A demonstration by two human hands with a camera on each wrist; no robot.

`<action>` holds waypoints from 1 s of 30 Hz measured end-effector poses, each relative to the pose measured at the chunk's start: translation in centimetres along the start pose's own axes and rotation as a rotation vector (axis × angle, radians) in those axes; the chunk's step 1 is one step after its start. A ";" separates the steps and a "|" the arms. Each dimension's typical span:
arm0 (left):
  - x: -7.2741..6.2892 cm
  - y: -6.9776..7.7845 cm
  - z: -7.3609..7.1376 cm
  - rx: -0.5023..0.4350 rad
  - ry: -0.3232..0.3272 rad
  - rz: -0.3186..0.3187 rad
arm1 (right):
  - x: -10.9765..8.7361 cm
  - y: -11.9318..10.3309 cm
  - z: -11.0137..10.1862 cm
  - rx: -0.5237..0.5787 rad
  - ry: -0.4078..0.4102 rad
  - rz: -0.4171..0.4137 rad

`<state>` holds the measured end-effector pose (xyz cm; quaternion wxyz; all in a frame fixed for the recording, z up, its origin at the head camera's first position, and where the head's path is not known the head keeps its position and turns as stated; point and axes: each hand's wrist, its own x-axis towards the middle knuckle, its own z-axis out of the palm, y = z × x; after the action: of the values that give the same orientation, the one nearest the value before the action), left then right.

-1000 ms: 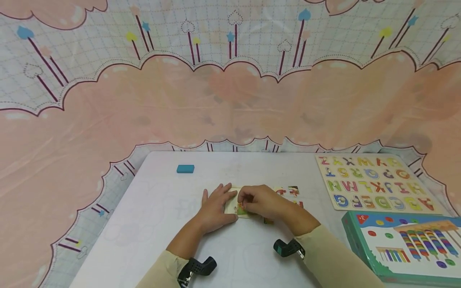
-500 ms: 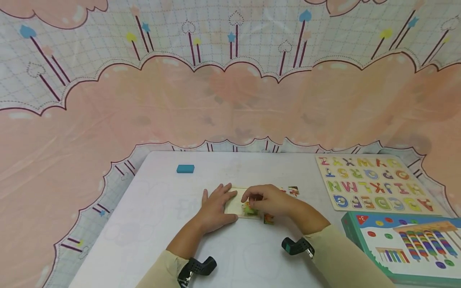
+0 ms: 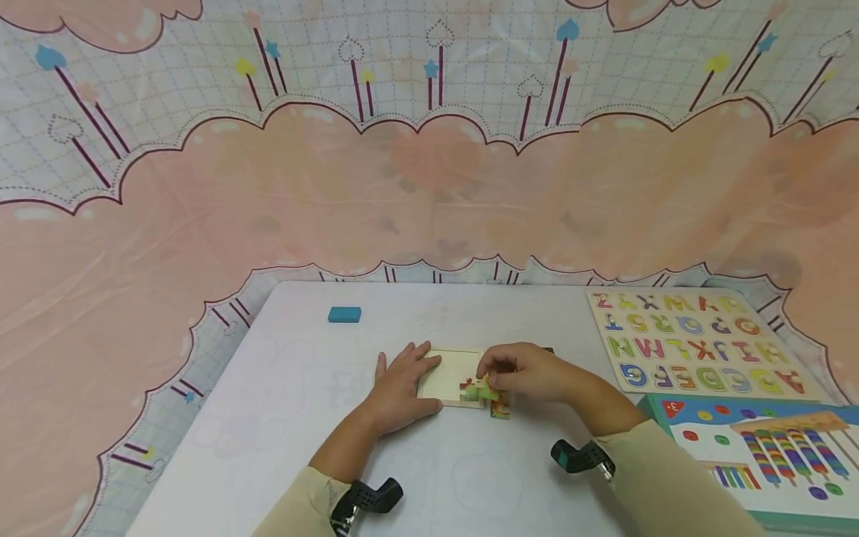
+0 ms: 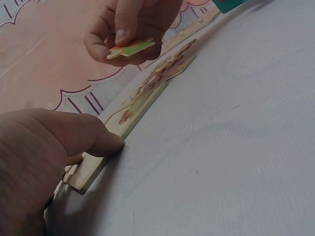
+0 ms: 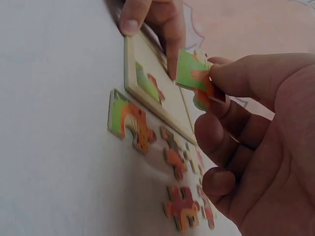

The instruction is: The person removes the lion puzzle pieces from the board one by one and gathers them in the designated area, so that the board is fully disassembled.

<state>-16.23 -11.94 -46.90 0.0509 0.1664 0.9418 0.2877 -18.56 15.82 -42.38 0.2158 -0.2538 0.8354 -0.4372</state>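
Observation:
A shallow wooden puzzle tray (image 3: 443, 373) lies on the white table. My left hand (image 3: 403, 388) rests over its left end, fingers spread, the thumb (image 4: 101, 140) pressing on the near rim. One green-and-red puzzle piece (image 5: 149, 82) lies inside the tray at its near right corner. Above that corner my right hand (image 3: 530, 367) pinches a green-and-orange puzzle piece (image 5: 194, 73) between thumb and fingers, clear of the tray. Several loose puzzle pieces (image 5: 182, 206) lie to the tray's right; in the head view my right hand hides most of them. One loose piece (image 3: 499, 407) lies against the near right corner.
A blue block (image 3: 344, 315) sits at the back left of the table. On the right lies a wooden alphabet board (image 3: 698, 343), with a green-edged toy box (image 3: 765, 462) in front of it. A patterned cloth (image 3: 429, 201) hangs behind the table.
My right hand has moved rightward from over the tray's middle to its right edge, carrying the puzzle piece. More of the tray's bare bottom shows. My left hand has stayed in place.

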 end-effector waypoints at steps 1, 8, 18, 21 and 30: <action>0.0 0.0 0.0 0.001 -0.001 -0.001 | -0.2 0.1 -0.1 -0.003 0.001 0.002; 0.0 0.0 0.1 0.014 -0.015 -0.012 | -1.3 1.1 -1.1 -0.084 -0.022 0.000; 0.0 0.3 -0.1 0.014 -0.010 -0.006 | -3.2 2.4 -2.2 -0.218 -0.064 -0.002; 0.0 0.2 -0.1 0.018 -0.010 -0.007 | -3.4 2.4 -2.1 -0.232 -0.068 -0.019; -0.1 0.4 -0.1 0.019 -0.013 -0.009 | -3.4 2.6 -1.4 -0.404 -0.017 -0.093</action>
<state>-16.07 -11.76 -46.58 0.0566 0.1644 0.9449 0.2773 -17.35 20.11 -43.38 0.1472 -0.3337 0.8917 -0.2681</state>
